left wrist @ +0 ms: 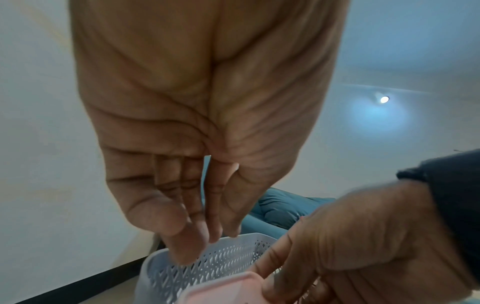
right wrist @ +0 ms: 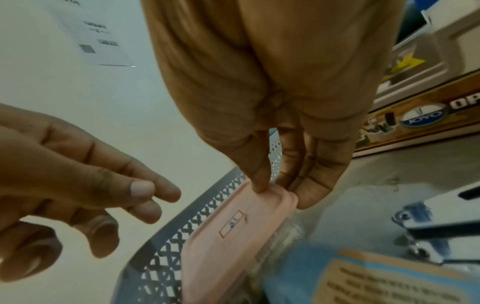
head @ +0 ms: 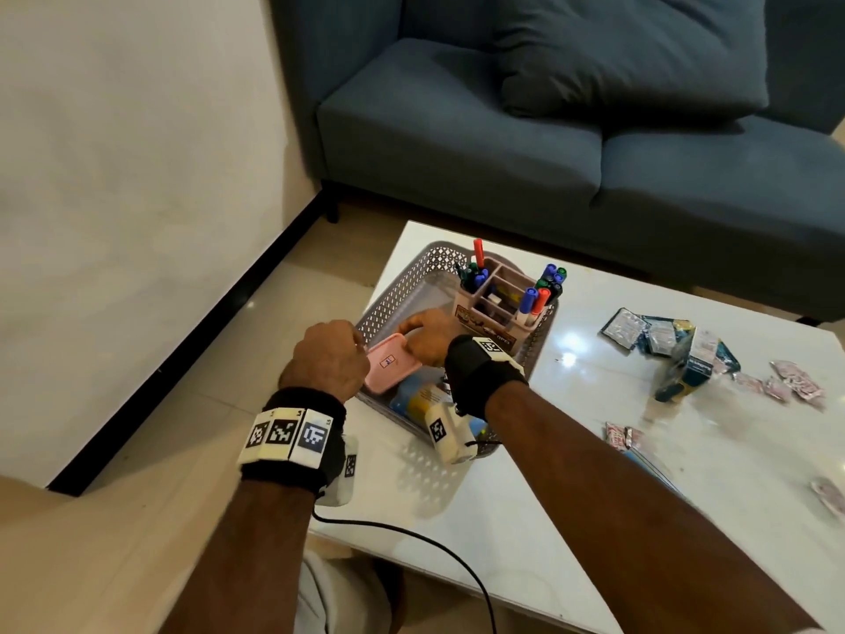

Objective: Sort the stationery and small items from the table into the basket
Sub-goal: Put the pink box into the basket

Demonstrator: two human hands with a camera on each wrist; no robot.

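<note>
Basket [head: 402, 286], the grey perforated one sitting at the middle of the head view on the white table [head: 594, 450], is already holding a good share of the load: a pen organiser [head: 498, 299] bristling with markers is standing in its far part, and a blue packet [head: 418, 398] is lying in its near part. The right hand [head: 430, 336] is pinching the far end of a pink box [head: 391, 363] between thumb and fingers, setting it along the basket's left side. The left hand [head: 329, 354] is hovering just beside, fingers loosely bent and gripping nothing. Sorting looks roughly half done, I'd judge: foil sachets [head: 795, 386] and a blue carton [head: 695, 363] are lying scattered at the right of the frame, waiting
</note>
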